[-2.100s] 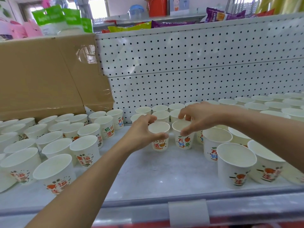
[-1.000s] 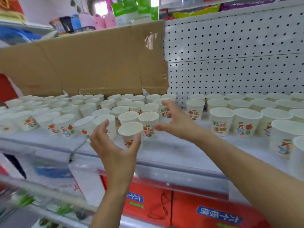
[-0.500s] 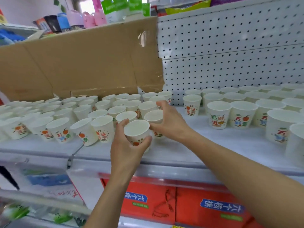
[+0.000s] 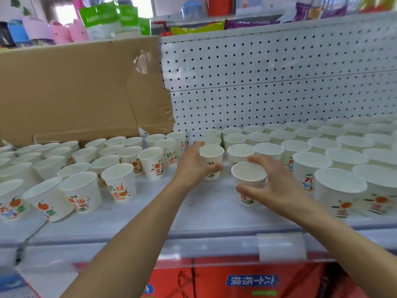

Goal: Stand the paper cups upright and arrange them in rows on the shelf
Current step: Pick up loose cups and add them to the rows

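Observation:
Several white paper cups with orange and green print stand upright on the white shelf point(image 4: 206, 214), a loose group point(image 4: 81, 168) at the left and tidier rows point(image 4: 322, 145) at the right. My left hand point(image 4: 193, 166) grips one upright cup point(image 4: 211, 153) in the gap between the groups, thumb in front and fingers behind. My right hand point(image 4: 272, 186) curls round another upright cup point(image 4: 249, 175) just in front and to the right, thumb low on its front, fingers at the rim.
A flattened cardboard box point(image 4: 79, 91) leans against the back at the left, a white pegboard wall point(image 4: 279, 78) at the right. Packets line the shelf top. A clear price rail point(image 4: 279, 246) edges the shelf front, red boxes point(image 4: 247, 280) below.
Both hands carried cups from the left group rightward to the gap beside the right-hand rows. The view swung right with them.

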`<state>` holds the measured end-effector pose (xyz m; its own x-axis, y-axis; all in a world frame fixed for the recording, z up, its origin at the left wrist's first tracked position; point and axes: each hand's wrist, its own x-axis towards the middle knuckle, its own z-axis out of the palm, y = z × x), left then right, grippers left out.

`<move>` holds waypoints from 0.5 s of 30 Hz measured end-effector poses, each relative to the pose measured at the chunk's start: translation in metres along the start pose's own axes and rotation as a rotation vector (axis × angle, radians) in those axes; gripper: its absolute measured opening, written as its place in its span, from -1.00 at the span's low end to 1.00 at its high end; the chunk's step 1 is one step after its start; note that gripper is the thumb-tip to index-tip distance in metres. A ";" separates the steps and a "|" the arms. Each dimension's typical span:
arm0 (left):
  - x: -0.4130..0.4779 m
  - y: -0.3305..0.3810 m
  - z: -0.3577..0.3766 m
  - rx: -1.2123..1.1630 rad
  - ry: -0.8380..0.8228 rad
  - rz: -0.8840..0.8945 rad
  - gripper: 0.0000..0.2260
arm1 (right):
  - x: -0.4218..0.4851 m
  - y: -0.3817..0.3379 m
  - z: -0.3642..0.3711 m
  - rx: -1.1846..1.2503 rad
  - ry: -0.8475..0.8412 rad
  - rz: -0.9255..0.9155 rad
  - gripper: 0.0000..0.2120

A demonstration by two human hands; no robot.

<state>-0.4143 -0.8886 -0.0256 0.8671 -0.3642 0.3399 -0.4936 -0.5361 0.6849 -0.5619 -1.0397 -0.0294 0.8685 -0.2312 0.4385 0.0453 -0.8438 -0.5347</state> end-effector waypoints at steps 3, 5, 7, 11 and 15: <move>0.004 -0.001 0.008 0.012 0.009 0.000 -0.21 | 0.000 0.004 -0.001 0.004 0.009 -0.010 -0.31; 0.005 -0.002 0.011 0.022 0.016 0.005 -0.20 | 0.000 0.006 -0.002 0.007 0.012 -0.013 -0.31; 0.006 -0.001 0.013 0.042 0.023 0.004 -0.18 | 0.001 0.007 -0.002 0.009 0.010 -0.016 -0.31; 0.005 0.000 0.010 0.069 0.033 -0.004 -0.12 | 0.005 0.006 -0.002 -0.007 0.001 -0.025 -0.30; -0.008 -0.003 -0.006 0.185 0.151 0.090 -0.14 | 0.008 0.004 -0.001 -0.002 -0.005 -0.048 -0.28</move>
<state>-0.4191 -0.8796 -0.0257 0.8126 -0.3060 0.4960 -0.5608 -0.6422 0.5226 -0.5556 -1.0457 -0.0271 0.8680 -0.1877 0.4598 0.0861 -0.8550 -0.5115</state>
